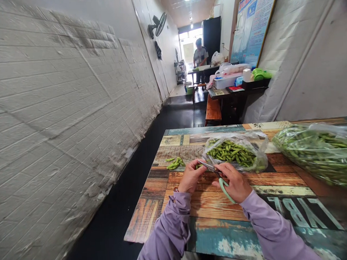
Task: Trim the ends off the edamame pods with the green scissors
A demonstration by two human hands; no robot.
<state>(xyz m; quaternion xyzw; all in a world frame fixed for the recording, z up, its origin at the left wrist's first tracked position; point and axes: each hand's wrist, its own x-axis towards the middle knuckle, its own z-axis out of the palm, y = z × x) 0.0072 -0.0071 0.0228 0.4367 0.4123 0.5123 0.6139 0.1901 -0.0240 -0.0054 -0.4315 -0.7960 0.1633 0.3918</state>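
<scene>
Between the fingers of my left hand [191,175] is a green edamame pod [199,166], mostly covered by the fingertips. My right hand [234,182] grips a pair of scissors [227,189] with pale green handles, and their metal blades reach across to the pod. Just past my hands lies an open clear plastic bag [263,151] full of edamame pods [231,150]. A small pile of loose pods [176,163] rests on the wood-patterned table [182,205], left of my left hand.
A larger clear bag of edamame [319,151] sits at the table's right side. Beyond the table are an orange bench [213,109] and a second table loaded with bags and a plastic box [225,81]. A person [200,57] stands farther back. A brick-patterned wall [61,111] runs along the left.
</scene>
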